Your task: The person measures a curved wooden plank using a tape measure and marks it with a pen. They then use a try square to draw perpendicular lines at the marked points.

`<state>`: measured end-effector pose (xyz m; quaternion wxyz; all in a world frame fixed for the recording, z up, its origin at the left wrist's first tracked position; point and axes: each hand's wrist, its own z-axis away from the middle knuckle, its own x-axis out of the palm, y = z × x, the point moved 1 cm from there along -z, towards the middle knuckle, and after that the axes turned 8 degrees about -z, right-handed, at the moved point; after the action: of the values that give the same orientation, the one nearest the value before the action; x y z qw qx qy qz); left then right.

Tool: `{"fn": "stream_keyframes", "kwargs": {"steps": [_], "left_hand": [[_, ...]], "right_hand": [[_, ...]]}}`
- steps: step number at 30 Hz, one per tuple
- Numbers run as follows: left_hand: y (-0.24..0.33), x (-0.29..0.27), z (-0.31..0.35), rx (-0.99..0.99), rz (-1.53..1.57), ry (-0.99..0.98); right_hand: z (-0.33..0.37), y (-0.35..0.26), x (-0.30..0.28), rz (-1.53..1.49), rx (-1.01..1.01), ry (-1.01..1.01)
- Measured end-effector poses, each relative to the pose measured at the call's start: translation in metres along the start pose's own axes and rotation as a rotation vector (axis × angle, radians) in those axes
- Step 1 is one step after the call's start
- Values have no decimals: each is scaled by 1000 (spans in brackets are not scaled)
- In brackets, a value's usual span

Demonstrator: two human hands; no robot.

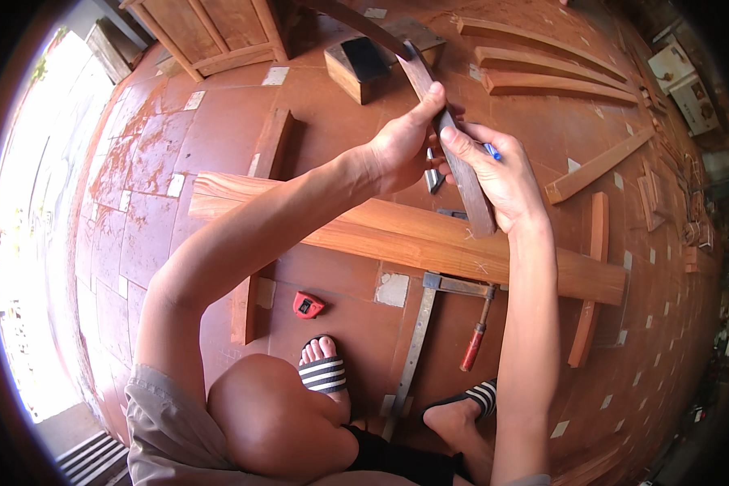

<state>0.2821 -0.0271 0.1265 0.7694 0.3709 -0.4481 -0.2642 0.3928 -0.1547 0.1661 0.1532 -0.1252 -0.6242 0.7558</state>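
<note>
Both my hands hold up a dark wooden strip (471,190) above a thick reddish-brown beam (356,231). My left hand (405,146) grips it around the middle, thumb along the top edge. Closer to its near end, my right hand (494,166) pinches it, with a blue-tipped pen (492,151) poking out between the fingers. Toward the top, the strip meets another dark length (360,26) at an angle; how they join is unclear. A bar clamp (415,348) with a red handle (472,348) sits against the beam. Behind my left fingers, a grey metal piece (434,180) is partly hidden.
Two crosspieces, left (247,312) and right (595,279), lie under the beam. A red tape measure (308,304) rests near my sandalled foot. Ahead stand a wooden block with a black top (363,61) and a wooden cabinet (211,36). Several curved timbers (551,61) lie at far right.
</note>
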Motion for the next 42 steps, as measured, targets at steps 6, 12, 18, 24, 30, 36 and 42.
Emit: {"fn": "stream_keyframes", "kwargs": {"steps": [6, 12, 18, 24, 30, 36, 42], "left_hand": [[-27, -65, 61, 31, -230, 22], [-135, -138, 190, -267, -105, 389], [-202, -125, 213, -274, 88, 424], [-200, -108, 181, -216, -171, 488], [-192, -103, 164, -220, -120, 520], [-194, -95, 160, -219, -8, 514], [-196, -95, 160, -236, -10, 490]], "right_hand": [[-38, 30, 35, 77, -35, -182], [-49, 80, -2, 662, -161, -111], [-44, 121, -10, 877, -99, -162], [-42, 131, 9, 922, -167, -202], [-39, 135, 19, 880, -112, -220], [-37, 136, 19, 888, -80, -205], [-36, 137, 19, 889, -75, -188]]}}
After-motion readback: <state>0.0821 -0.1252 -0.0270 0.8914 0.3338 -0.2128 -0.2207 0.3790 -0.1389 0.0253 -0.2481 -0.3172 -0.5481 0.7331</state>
